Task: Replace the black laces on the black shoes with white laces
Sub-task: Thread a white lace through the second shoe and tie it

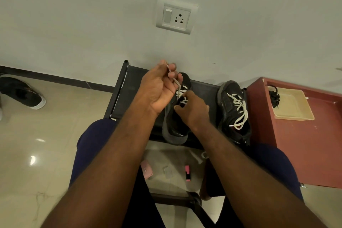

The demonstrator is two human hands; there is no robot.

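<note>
Two black shoes stand on a black stool (129,87). The left shoe (175,126) is partly laced with a white lace (178,89). My left hand (159,89) pinches one end of that lace and holds it taut, up and to the left of the shoe. My right hand (192,111) grips the shoe's tongue area, its fingers at the eyelets. The right shoe (233,113) is laced with a white lace (239,109) whose ends lie loose. Black laces (274,96) lie bunched in a beige tray (294,105).
The tray sits on a red cabinet (305,144) to the right of the stool. Another black shoe (22,92) lies on the tiled floor at far left. A pink case (147,169) and a pink marker (187,173) lie below the stool. My knees flank the stool.
</note>
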